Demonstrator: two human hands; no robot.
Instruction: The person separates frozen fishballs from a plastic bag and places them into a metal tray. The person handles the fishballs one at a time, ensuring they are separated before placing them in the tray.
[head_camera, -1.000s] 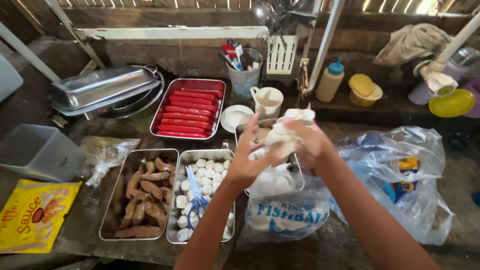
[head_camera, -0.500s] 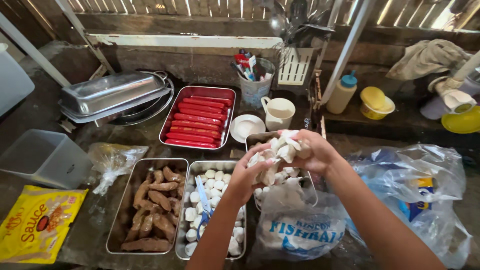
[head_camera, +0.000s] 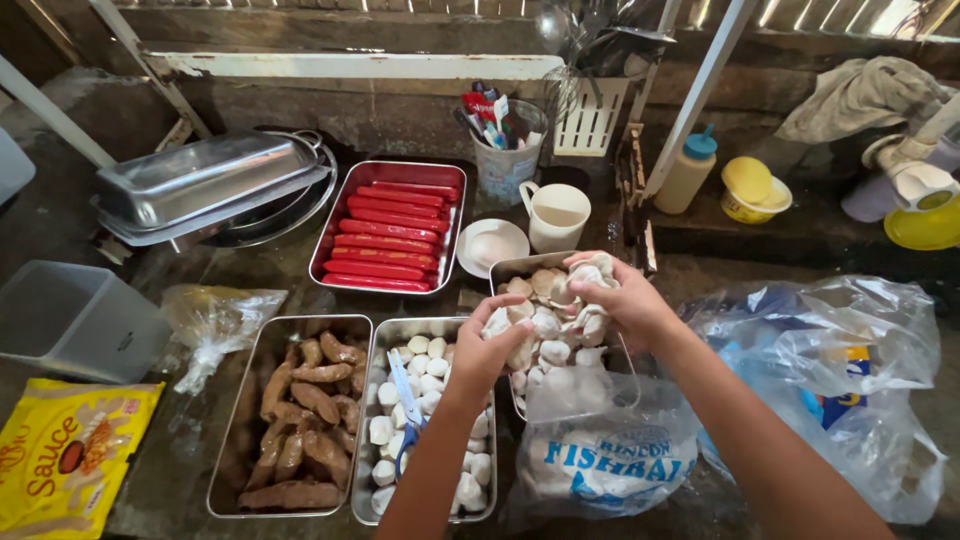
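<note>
Both hands, left hand (head_camera: 495, 345) and right hand (head_camera: 620, 300), grip clumped fish balls (head_camera: 555, 325) above a half-filled tray (head_camera: 505, 272); the bag (head_camera: 600, 450) below holds more.

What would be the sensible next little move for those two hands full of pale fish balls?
Probably lower and release them into the metal tray directly below. Both the left hand and the right hand cup a clump of fish balls above that partly filled tray, while the opened plastic bag sits just in front.
</note>
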